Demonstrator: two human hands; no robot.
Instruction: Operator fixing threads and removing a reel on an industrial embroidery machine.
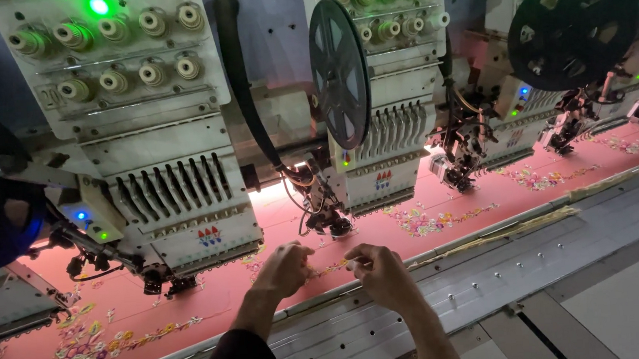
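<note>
A floral motif (331, 269) on the pink fabric (215, 295) is pinched between narrowed fingers of the left hand (285, 270) and right hand (380, 271), near the embroidery head (375, 123).

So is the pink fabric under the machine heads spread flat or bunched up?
Spread flat: the pink fabric lies smooth along the frame rail, with no folds visible under either hand.

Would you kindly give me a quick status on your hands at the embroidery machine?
Left hand, right hand pinching at pink fabric. Floral embroidery between them. Machine head close above.
</note>
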